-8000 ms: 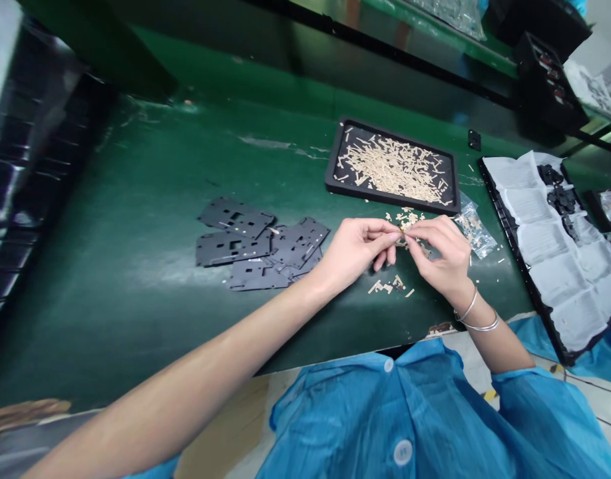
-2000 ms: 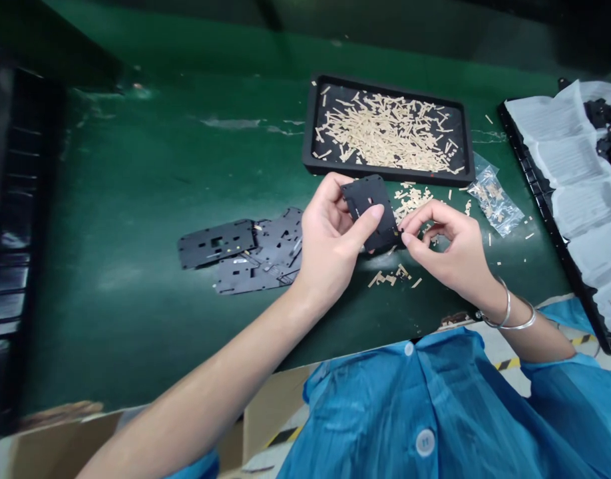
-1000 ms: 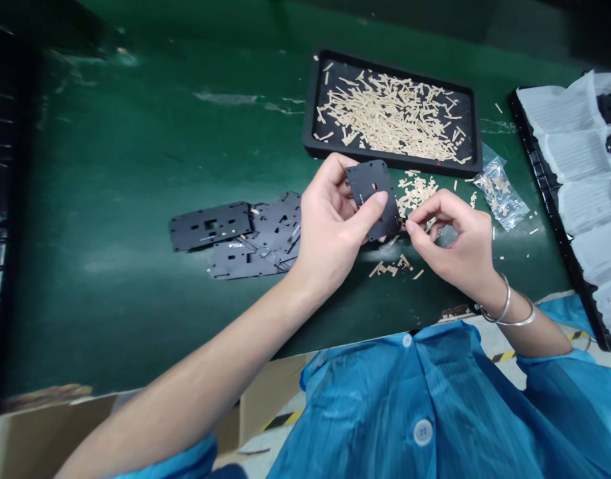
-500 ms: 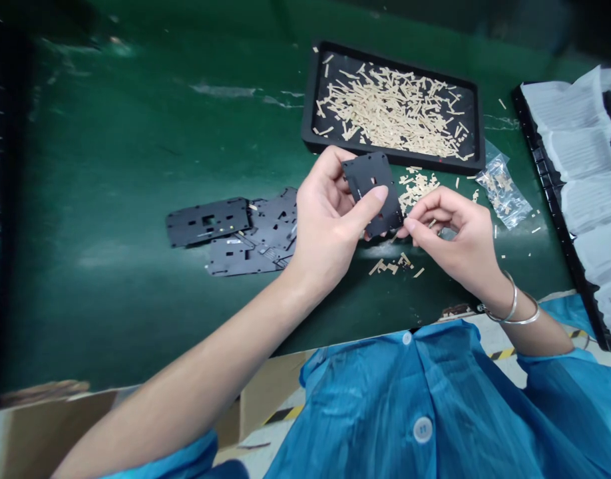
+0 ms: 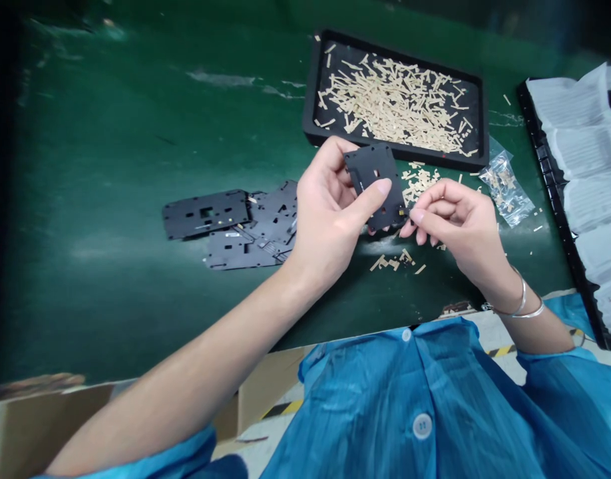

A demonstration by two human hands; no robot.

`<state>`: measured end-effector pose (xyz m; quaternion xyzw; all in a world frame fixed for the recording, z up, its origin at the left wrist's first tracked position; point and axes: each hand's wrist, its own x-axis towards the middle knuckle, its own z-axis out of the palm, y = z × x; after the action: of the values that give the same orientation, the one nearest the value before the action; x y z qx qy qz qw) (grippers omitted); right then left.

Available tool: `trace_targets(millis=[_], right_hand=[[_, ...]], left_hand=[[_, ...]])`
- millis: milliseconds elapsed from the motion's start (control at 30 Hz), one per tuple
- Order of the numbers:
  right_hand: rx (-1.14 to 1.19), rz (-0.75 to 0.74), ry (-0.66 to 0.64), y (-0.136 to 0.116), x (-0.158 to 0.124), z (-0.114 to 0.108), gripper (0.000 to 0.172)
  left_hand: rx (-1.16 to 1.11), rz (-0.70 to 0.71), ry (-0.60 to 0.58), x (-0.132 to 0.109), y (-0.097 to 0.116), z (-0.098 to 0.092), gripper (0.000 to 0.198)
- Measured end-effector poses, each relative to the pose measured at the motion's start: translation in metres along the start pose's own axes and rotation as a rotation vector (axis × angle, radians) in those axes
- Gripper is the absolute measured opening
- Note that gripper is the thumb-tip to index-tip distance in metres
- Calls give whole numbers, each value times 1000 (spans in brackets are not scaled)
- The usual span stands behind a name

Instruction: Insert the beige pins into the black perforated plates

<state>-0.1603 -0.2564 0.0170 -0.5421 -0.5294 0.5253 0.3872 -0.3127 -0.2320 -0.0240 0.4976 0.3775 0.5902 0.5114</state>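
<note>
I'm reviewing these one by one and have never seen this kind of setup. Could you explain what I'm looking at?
There is no machine here: these are a person's own bare hands. Every picture comes from one camera worn on the head, looking forward and down.

The left hand holds a black plate with its thumb across the face. The right hand has its fingertips by the plate's lower right corner; whether they pinch a small part is too small to tell.

On the green table lie overlapping black plates, a black tray of pale strips, loose pale bits and a clear bag. A white-lined tray is at the right.
</note>
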Motion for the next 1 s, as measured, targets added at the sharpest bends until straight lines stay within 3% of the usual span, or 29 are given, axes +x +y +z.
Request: trace_targets(millis=[167, 300, 1000], right_hand=[[-155, -148, 112, 1, -4, 2, 12], [-241, -220, 125, 2, -7, 2, 11], [-249, -208, 103, 3, -8, 4, 10]], left_hand=[[14, -17, 12, 0, 1, 1, 37], [8, -16, 11, -1, 2, 1, 37], [25, -21, -1, -1, 0, 0, 39]])
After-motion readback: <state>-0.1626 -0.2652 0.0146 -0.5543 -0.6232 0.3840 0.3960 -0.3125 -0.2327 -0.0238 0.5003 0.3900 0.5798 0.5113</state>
